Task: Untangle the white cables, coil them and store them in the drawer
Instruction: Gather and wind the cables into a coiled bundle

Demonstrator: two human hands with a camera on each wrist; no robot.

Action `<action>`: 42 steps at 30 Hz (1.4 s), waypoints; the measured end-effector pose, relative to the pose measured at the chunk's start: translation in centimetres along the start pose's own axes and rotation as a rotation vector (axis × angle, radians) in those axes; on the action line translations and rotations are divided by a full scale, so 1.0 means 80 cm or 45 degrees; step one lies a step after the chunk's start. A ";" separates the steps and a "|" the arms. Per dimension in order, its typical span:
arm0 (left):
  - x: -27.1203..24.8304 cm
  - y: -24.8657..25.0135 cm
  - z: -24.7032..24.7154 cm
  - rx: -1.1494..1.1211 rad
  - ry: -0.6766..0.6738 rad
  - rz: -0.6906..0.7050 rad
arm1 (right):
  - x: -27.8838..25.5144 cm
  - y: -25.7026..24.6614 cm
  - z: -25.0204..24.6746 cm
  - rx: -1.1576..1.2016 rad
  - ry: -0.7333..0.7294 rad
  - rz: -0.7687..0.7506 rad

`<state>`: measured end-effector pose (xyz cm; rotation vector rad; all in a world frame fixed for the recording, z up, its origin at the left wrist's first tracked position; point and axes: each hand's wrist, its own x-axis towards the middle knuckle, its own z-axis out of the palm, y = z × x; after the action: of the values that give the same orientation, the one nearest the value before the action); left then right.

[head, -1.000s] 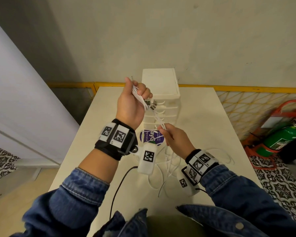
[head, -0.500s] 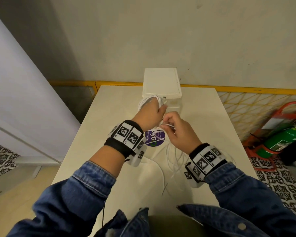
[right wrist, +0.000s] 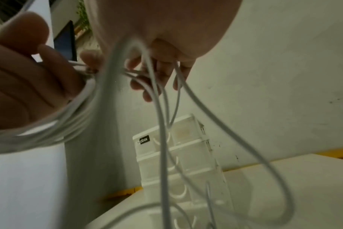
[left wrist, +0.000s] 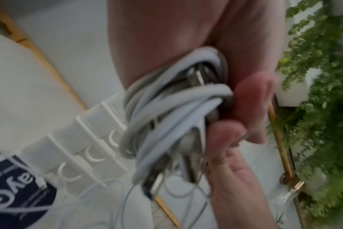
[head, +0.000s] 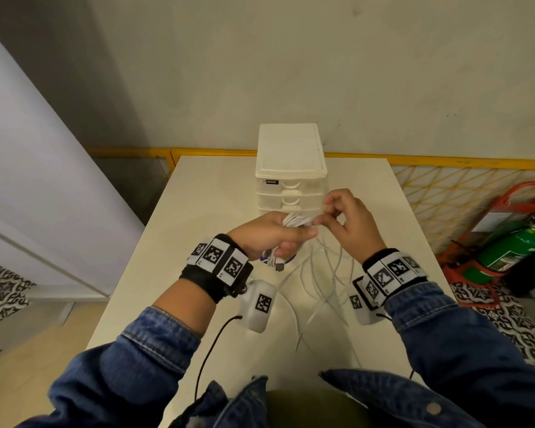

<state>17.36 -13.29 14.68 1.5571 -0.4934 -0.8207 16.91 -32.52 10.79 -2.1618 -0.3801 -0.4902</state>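
Coil of white cable (head: 294, 220), centre of the head view, gathered in several loops inside the left hand (head: 269, 234), whose fingers (head: 286, 249) are curled round the bundle; a metal plug end (head: 279, 266) hangs just below that fist. Right hand (head: 349, 222), immediately to the right, pinches the running strand between thumb and forefinger where it leaves the coil, remaining fingers loosely bent. Loose cables (head: 325, 273) trail from both hands down to the table (head: 198, 211) and lie in open loops at lower centre. Judged light, thin, limp and springy: the loops would likely slacken if the grip eased, so hold is best taken across the whole bundle, with the free strand guided close to the coil; plug ends may snag on the other strands. Drawer unit (head: 291, 168), upper centre behind the hands, stands with all visible drawers closed. Fire extinguisher (head: 513, 250) at right edge, off the table
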 end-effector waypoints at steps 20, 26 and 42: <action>-0.002 -0.004 -0.033 -1.187 0.174 0.233 | -0.065 0.016 0.063 0.041 -0.484 0.413; -0.011 0.002 -0.049 -1.245 0.197 0.308 | -0.076 0.040 0.069 -0.272 -0.541 0.350; 0.003 -0.027 -0.052 -1.031 0.560 0.343 | -0.057 -0.044 0.056 -0.437 -0.828 -0.174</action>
<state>20.27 -10.33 12.55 0.8459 -0.0195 -0.3668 12.30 -27.29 8.61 -2.6118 -0.8518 0.1072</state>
